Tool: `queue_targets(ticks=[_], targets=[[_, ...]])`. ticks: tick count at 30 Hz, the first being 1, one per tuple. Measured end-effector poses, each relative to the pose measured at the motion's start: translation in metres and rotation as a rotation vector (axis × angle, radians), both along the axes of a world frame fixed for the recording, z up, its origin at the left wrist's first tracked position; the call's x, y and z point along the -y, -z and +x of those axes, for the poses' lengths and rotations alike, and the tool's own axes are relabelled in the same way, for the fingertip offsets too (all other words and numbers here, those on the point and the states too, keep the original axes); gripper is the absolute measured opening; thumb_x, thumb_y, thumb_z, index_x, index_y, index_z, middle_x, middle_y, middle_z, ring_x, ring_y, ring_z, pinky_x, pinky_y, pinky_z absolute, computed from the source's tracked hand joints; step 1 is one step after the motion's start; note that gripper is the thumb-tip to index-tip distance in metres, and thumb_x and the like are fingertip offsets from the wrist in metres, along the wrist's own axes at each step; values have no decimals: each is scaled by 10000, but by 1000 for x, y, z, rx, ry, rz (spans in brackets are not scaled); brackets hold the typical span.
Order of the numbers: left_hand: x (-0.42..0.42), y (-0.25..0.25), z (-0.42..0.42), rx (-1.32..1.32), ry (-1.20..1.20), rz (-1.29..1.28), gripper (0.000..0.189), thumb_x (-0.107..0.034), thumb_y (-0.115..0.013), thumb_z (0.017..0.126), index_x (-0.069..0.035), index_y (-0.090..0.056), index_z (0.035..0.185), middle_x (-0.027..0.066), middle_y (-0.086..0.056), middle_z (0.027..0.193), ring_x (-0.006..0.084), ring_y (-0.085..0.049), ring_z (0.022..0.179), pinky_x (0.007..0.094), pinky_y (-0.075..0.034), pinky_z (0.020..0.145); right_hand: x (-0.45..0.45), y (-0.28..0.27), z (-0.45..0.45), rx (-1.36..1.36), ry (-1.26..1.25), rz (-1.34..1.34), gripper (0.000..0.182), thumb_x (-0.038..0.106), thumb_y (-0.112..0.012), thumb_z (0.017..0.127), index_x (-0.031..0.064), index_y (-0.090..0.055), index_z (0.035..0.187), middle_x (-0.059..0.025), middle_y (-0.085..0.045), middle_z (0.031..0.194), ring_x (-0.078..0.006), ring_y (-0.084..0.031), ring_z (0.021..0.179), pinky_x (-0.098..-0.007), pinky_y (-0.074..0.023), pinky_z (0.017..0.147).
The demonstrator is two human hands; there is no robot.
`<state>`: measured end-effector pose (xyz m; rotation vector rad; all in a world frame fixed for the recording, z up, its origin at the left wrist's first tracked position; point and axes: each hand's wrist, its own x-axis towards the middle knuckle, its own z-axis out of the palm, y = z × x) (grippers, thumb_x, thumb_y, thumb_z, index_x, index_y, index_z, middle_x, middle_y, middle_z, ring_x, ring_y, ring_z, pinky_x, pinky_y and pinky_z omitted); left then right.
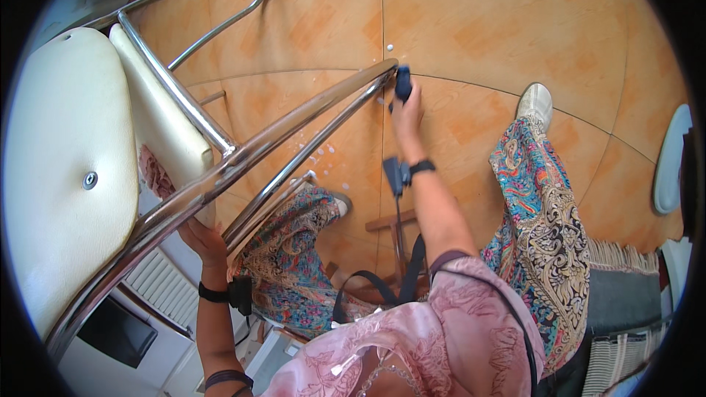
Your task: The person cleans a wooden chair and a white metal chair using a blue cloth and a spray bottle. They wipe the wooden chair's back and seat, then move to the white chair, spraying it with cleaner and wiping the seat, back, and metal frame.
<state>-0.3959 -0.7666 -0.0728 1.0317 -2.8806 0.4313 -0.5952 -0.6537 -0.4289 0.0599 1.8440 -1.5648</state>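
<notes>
A chair with a chrome tubular frame [309, 102] and cream padded back and seat [71, 138] lies tipped over at the left. My left hand [203, 240] grips it from below, by the cushion's lower edge; the frame tube hides most of the fingers. At the bent end of the tube, my right hand [409, 113] holds a small dark blue object [403, 84], slightly blurred; its exact kind is unclear. The object is against or right beside the metal. White foamy drops [322, 150] dot the floor below the tubes.
Tan patterned tiles [458, 38] cover the floor. My legs in patterned trousers [538, 198] stand apart around the work. A wooden piece [390, 220] and a black strap [380, 281] are near my lap. A pink cloth [156, 172] shows behind the tube. A fringed dark cover [623, 286] hangs right.
</notes>
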Motion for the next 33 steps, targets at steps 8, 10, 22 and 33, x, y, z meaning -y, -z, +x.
queue_targets(ticks=[8, 10, 22, 33], targets=[[-1, 0, 7, 214, 165, -155, 677, -11, -680, 640, 38, -304, 1200, 282, -341, 1256, 455, -396, 1115, 463, -353, 914, 49, -115, 108, 76, -65, -304, 326, 165, -567, 770, 65, -501, 1073, -171, -403, 1227, -304, -352, 1189, -392, -274, 970], [-1, -6, 16, 225, 121, -77, 669, 15, -661, 635, 37, -310, 1205, 271, -340, 1264, 455, -387, 1122, 471, -341, 922, 26, -179, 121, 32, -237, -487, 230, 171, -545, 775, 116, -545, 998, -137, -437, 1188, -275, -391, 1152, -453, -234, 980], [3, -5, 27, 231, 28, -93, 785, 41, -702, 514, 27, -319, 1199, 252, -350, 1260, 459, -376, 1111, 462, -344, 924, 43, -32, 46, -808, -453, 12, 137, 241, -484, 770, 179, -595, 820, -43, -568, 916, -193, -506, 869, -415, -339, 775], [-6, -4, 9, 174, 38, -53, 621, 41, -636, 626, 60, -344, 1173, 290, -322, 1277, 470, -359, 1139, 454, -334, 932, -24, 18, 23, -284, -27, 113, 197, 175, -462, 870, 19, -532, 967, -154, -534, 962, -291, -504, 925, -354, -390, 841]])
